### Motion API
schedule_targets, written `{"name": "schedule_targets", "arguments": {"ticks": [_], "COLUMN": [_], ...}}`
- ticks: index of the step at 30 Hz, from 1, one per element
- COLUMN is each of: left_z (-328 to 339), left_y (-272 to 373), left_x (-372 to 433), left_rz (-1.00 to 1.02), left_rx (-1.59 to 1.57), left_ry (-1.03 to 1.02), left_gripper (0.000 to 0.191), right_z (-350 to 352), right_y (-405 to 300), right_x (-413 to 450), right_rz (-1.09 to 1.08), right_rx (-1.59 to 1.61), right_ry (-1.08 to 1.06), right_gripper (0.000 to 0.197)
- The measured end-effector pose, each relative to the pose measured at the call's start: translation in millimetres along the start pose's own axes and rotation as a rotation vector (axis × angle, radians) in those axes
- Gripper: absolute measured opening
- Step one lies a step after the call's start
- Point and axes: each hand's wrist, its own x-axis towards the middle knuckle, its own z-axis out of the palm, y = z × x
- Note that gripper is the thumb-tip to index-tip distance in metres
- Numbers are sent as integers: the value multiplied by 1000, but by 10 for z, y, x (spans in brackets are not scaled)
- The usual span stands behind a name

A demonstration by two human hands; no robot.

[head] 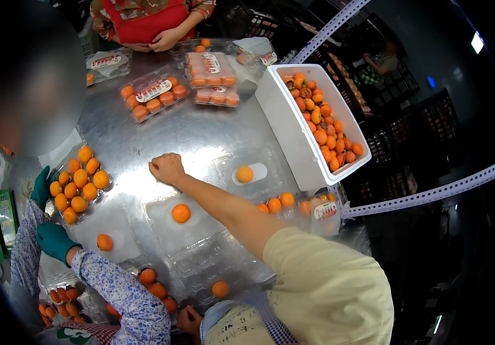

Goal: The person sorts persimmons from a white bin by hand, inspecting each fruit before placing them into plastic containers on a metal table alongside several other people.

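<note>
My right hand (167, 168), curled into a fist, rests on the steel table (144, 142) with nothing visible in it. Just below it, a persimmon (181, 213) sits alone in a clear plastic clamshell (157, 233). Beyond my forearm, another persimmon (244, 174) lies on an oval label in an open clamshell (269, 172). Low in the view, close to my body, is my left hand (190, 320); its fingers are partly hidden. Near it are a loose persimmon (220, 289) on clear plastic trays (200, 267) and several persimmons (157, 290) in a row.
A white foam box (282, 129) heaped with persimmons (320, 125) stands at right. Closed, labelled packs (210, 69) sit at the far side, before a person in a red apron (152, 21). At left, a co-worker's teal-gloved hand (55, 241) is near a filled tray (79, 181).
</note>
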Motion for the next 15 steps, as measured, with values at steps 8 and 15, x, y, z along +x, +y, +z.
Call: {"name": "schedule_targets", "arguments": {"ticks": [8,15], "left_z": [-936,-386], "left_y": [-1866,-592], "left_x": [3603,1297], "left_rz": [-151,92], "left_rx": [1432,374], "left_ry": [273,180], "left_gripper": [18,14], "right_z": [29,-443], "right_y": [-221,-755], "right_x": [133,374], "right_rz": [18,129], "right_rx": [50,1161], "right_ry": [-122,-479], "right_gripper": [25,20]}}
